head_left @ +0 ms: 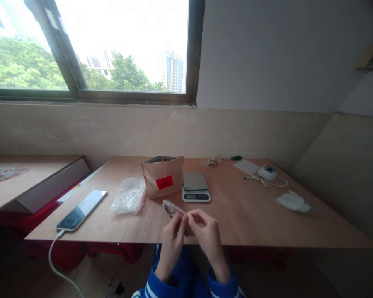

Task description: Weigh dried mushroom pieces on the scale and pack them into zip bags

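Note:
Close to the table's front edge, my left hand (174, 240) and my right hand (206, 234) meet on a small clear zip bag (171, 207). Fingers of both hands pinch its red-striped top edge, and most of the bag is hidden behind them. Just beyond stands a brown paper pouch (152, 180) with a red label, its top open; the contents are too dark to make out. Touching or almost touching its right side is a white digital scale (196, 198) with a bare grey plate. Left of the pouch lies a stack of clear zip bags (129, 196).
A phone (82, 210) with a charging cable (52, 252) lies at left. Toward the back are a small bag of pieces (211, 162) and a green-handled tool (236, 157). A white dome camera (267, 172) with cables and a crumpled white tissue (294, 201) are at right.

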`<state>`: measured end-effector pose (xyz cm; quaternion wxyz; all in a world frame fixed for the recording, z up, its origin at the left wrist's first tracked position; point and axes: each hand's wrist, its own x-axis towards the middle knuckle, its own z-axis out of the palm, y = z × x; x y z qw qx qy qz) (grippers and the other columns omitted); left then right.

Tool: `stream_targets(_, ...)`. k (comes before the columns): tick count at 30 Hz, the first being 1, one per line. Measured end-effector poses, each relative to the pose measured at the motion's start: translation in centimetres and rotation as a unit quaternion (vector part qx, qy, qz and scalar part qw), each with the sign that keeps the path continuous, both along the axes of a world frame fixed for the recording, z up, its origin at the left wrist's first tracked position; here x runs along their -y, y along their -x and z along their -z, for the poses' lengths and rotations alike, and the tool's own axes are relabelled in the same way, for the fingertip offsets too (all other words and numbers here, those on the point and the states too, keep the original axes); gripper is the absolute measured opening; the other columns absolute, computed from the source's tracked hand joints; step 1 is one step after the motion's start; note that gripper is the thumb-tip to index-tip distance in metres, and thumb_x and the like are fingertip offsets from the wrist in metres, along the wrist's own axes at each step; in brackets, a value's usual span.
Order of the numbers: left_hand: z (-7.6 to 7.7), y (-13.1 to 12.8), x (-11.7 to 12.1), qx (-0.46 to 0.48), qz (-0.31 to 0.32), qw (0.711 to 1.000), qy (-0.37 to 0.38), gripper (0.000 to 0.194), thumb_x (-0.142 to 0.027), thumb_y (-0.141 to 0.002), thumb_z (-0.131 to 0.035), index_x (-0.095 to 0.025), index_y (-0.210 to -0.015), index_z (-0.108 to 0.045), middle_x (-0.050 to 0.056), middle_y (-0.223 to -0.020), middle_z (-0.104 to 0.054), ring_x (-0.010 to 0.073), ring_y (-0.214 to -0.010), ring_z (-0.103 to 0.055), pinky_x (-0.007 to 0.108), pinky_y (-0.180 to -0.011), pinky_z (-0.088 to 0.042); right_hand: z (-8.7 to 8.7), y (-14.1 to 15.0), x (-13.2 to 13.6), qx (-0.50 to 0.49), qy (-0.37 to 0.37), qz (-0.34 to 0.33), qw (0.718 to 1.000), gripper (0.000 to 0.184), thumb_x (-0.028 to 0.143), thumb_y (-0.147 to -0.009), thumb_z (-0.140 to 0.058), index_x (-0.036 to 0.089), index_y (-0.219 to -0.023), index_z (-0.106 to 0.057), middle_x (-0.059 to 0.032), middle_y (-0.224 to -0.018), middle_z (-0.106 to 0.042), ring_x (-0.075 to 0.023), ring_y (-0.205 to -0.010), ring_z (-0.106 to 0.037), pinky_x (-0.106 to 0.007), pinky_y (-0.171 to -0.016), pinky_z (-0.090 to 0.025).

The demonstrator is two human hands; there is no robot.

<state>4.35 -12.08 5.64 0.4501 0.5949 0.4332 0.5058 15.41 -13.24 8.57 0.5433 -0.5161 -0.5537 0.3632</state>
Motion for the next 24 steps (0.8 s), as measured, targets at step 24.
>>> stream_targets(24,4.9,1.9,-7.1,0.251,0.176,0.932,0.194,0.060,-0.025,-0.065,-0.077,-0.019,-0.121,-0.056,0.011,-0.122,-0.061,0.0263,-0.109,-0.059,0.039,-0.094,-0.047,-0.1,-3.7,-7.2,0.021,-0.081,0.089,0.993,0.034,0.046,-0.081,-0.060,0.016,-0.096,-0.064,-0.0108,-0.092,-0.068,-0.0223,-0.080,-0.065,-0.034,-0.066,-0.055)
